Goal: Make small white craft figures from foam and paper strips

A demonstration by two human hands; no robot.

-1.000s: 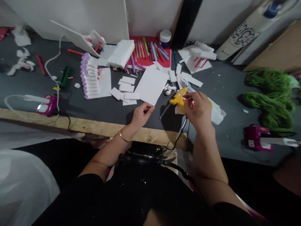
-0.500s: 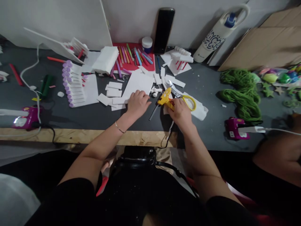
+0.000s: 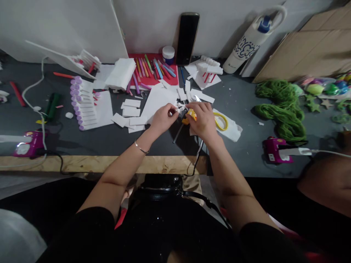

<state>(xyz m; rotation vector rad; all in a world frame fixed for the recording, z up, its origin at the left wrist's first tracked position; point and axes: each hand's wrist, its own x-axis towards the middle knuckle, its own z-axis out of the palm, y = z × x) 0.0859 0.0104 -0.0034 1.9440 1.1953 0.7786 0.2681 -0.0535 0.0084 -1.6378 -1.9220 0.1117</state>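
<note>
My left hand [image 3: 163,118] is closed in a pinch at the small white pieces [image 3: 181,108]; what lies between its fingertips is too small to make out. Over the yellow glue gun [image 3: 192,115] is my right hand [image 3: 202,118], its fingers bent and pointing to the same white pieces; whether it grips anything is hidden. The yellow-handled scissors [image 3: 225,122] lie just right of it, partly covered. A white sheet [image 3: 156,100] and several white rectangles [image 3: 131,112] lie left of my hands.
Behind are markers [image 3: 153,67] on red paper, a phone [image 3: 188,38] and a white bottle [image 3: 246,44]. Green yarn [image 3: 279,109] and a purple adapter [image 3: 276,149] are on the right. A purple-tipped white model [image 3: 83,104] stands left. Another person's arm [image 3: 326,182] shows at the right edge.
My left hand has moved slightly right and its fingers have closed at the small white pieces. My right hand has moved up and left, from the glue gun's handle to over its body.
</note>
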